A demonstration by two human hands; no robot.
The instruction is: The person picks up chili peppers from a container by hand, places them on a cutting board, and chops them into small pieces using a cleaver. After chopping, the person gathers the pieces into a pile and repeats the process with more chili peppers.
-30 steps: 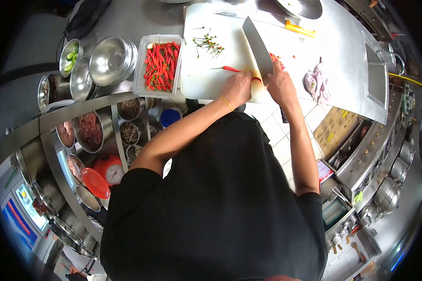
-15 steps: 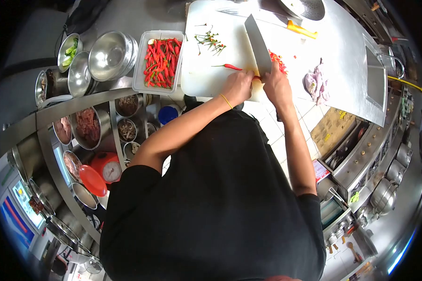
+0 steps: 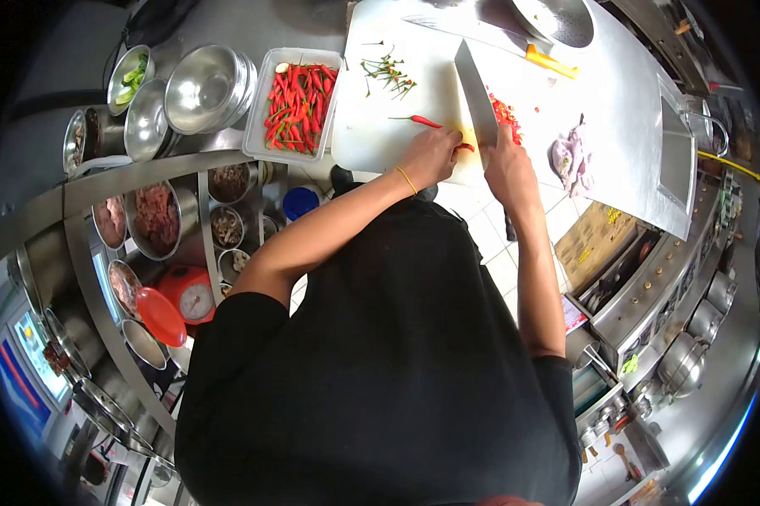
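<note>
My left hand [image 3: 433,158] is closed on a red chili [image 3: 465,147] at the near edge of the white cutting board [image 3: 367,139]. In my right hand [image 3: 510,169] is a cleaver [image 3: 476,91], its broad blade pointing away from me, just right of the held chili. Chopped chili pieces [image 3: 504,118] lie to the right of the blade. Another whole chili [image 3: 417,121] rests on the board beyond my left hand. Farther back sits a scatter of green chili stems [image 3: 388,72]. A clear plastic container [image 3: 257,126] of whole red chilies stands left of the board.
A crumpled pale cloth [image 3: 573,160] lies on the steel counter to the right. Behind it are a yellow-orange handle [image 3: 553,61] and a metal colander [image 3: 557,18]. Steel bowls [image 3: 201,89] stand at the left, above shelves with pans of meat [image 3: 156,221].
The cleaver has shifted slightly right, away from the held chili, whose red end now shows beside my left hand. The whole view has moved a little.
</note>
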